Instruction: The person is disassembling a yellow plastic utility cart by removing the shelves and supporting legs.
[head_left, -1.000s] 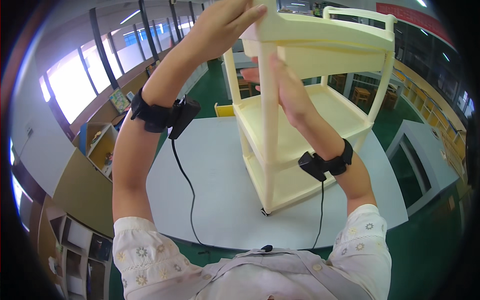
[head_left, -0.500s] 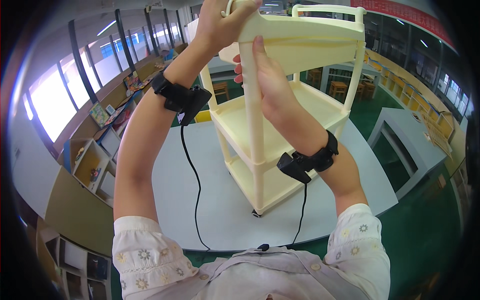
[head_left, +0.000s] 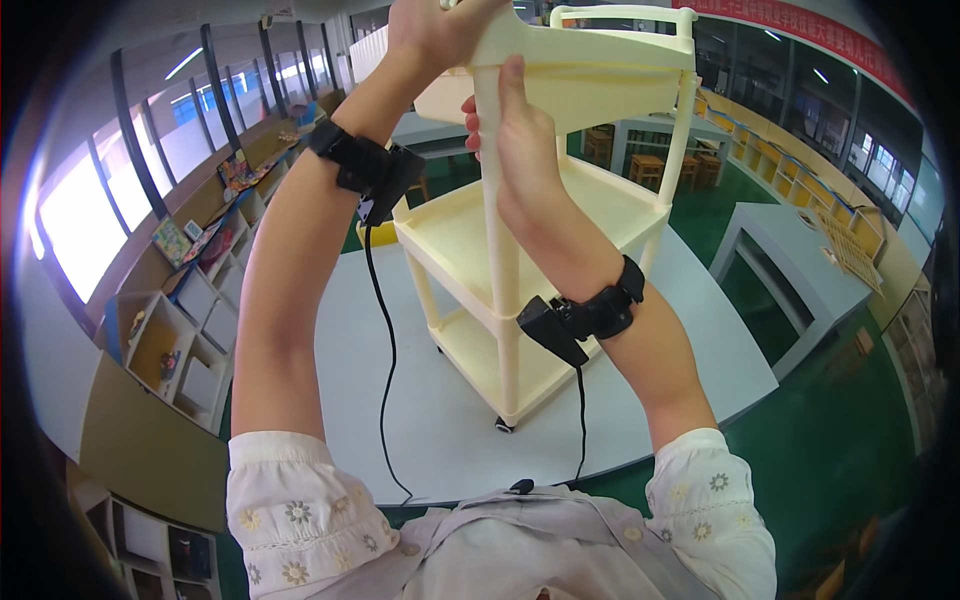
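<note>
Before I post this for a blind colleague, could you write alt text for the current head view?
A person's left hand is on the top corner of a cream three-tier cart standing on a pale table, while the right hand wraps a corner post just below. A black cabled device is strapped to each forearm.

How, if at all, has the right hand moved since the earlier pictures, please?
Yes, slightly upward: the right hand now has its thumb at the trolley's top tray rim, having been below it.
</note>
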